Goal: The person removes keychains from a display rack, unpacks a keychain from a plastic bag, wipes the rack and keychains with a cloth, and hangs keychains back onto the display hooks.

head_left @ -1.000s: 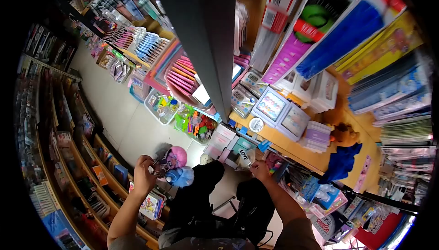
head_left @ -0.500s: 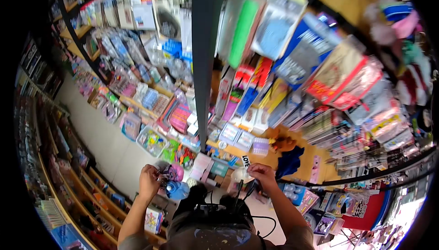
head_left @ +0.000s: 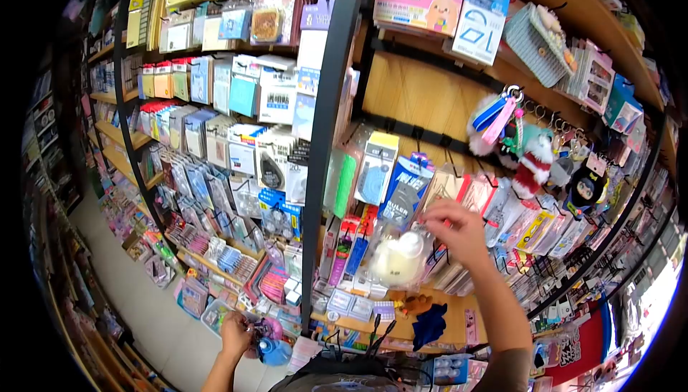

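Observation:
Raised in front of the hanging rack, my right hand (head_left: 459, 231) pinches the top of a clear plastic bag. A cream-white plush toy (head_left: 398, 259) hangs inside it, partly covering the packets behind. Lower down at the left, my left hand (head_left: 236, 335) is closed on a bunch of small keychain toys. A blue plush toy (head_left: 276, 352) and a purple plush toy (head_left: 271, 329) dangle from its fingers; their rings are too small to make out. Plush keychains, among them a red-and-white plush (head_left: 535, 166), hang on hooks right of my right hand.
A black upright post (head_left: 333, 127) divides two shelving bays. Left of it are shelves of packaged stationery (head_left: 208, 134). Below the rack, a wooden shelf (head_left: 459, 324) bears a dark blue cloth item (head_left: 430, 326). A pale floor aisle (head_left: 136, 292) runs along the left.
My right hand has risen from near my body to the hooks, carrying the bagged cream-white plush toy. The view has tilted upward. My left hand still holds the keychain toys.

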The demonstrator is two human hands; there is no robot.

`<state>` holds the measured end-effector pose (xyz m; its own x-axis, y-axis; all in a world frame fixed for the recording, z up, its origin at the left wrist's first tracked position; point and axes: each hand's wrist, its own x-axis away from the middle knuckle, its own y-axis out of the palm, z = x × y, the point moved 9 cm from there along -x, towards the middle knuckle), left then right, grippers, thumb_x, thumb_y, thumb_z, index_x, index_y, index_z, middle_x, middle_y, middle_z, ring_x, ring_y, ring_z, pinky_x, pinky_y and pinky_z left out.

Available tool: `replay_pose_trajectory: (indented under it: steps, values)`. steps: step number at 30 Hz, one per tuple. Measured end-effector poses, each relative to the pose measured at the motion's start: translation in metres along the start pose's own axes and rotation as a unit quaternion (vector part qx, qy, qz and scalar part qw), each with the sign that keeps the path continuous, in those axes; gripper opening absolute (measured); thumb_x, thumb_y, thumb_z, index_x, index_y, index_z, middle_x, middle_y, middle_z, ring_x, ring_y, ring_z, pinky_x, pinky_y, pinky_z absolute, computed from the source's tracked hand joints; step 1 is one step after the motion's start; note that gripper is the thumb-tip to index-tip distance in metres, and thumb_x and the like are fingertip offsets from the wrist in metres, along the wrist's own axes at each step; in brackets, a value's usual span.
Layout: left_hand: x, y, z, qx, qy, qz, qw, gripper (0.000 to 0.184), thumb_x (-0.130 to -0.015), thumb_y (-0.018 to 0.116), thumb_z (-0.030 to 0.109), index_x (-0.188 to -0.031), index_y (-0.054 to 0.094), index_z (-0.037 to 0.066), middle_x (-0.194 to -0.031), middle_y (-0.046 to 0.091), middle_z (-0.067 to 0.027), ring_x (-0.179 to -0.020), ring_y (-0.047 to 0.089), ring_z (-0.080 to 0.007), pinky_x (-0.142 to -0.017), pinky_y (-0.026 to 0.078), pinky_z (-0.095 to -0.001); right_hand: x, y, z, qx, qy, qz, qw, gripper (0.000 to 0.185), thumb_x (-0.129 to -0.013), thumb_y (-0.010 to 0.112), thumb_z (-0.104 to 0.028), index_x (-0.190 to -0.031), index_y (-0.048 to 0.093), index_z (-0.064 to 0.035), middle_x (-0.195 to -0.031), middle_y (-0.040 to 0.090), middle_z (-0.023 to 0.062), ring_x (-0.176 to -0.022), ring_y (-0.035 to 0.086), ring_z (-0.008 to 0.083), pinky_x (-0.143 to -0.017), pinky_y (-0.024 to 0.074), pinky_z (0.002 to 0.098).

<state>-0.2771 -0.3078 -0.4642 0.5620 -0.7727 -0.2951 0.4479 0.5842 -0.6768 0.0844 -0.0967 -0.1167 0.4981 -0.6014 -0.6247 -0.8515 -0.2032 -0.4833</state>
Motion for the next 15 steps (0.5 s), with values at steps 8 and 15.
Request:
replay_pose_trajectory:
  steps: [8,15]
  values:
    - [-0.001,-0.025,-0.009,0.001,-0.012,0.051,0.999,0.014,-0.058,0.064,0.003,-0.062,0.051,0.0,-0.072,0.051,-0.0155,-0.071,0.052,-0.0324,-0.064,0.043,-0.0381,-0.132,-0.057,-0.09,0.032,-0.025,0.085,0.996,0.013,-0.077,0.06,0.0,-0.09,0.064,0.0011,-0.084,0.063,0.0023,-0.076,0.055,0.008,-0.07,0.044,0.0216]
    - [0.007,-0.042,-0.026,0.007,-0.055,0.087,0.995,0.015,-0.058,0.064,0.003,-0.06,0.05,0.001,-0.07,0.05,-0.0153,-0.071,0.051,-0.0331,-0.063,0.043,-0.0391,-0.23,-0.049,-0.106,0.084,-0.091,0.089,0.988,0.018,-0.071,0.063,0.002,-0.089,0.065,0.0005,-0.078,0.064,0.0057,-0.07,0.057,0.0111,-0.063,0.0459,0.024]
